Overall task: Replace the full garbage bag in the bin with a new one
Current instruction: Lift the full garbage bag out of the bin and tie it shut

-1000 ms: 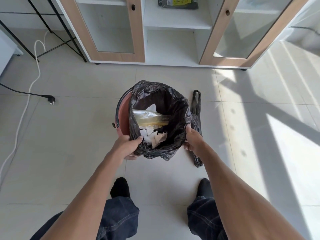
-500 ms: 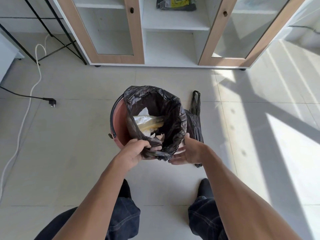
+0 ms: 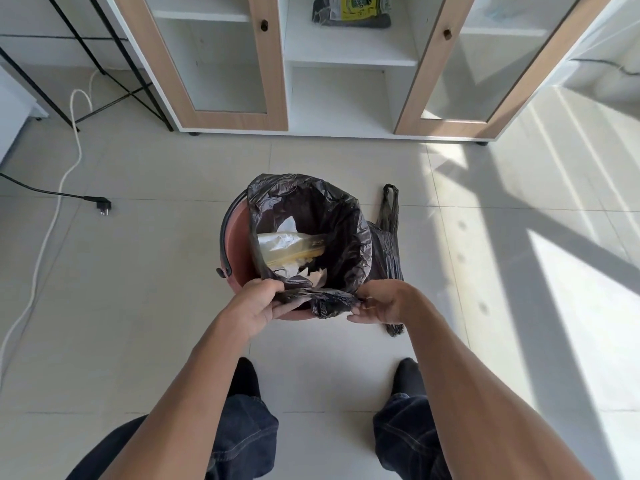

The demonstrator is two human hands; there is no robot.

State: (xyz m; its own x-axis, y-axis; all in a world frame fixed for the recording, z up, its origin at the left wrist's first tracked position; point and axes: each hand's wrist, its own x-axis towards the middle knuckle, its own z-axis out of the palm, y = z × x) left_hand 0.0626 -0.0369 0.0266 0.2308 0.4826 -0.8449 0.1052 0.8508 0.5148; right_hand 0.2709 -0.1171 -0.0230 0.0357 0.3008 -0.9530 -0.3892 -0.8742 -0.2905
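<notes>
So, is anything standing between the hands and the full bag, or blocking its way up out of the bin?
Nothing visible. The left hand grips the near rim of the full bag; the right hand touches it. The handle of the bin lies down at the left, off the opening.

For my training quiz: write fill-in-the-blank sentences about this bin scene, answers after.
The left hand grips the near edge of the ___ garbage bag in the bin.
The spare bag lies beside the bin, on the person's ___ side.
A loose power plug lies on the tiled ___.
Missing words: black, right, floor.
</notes>
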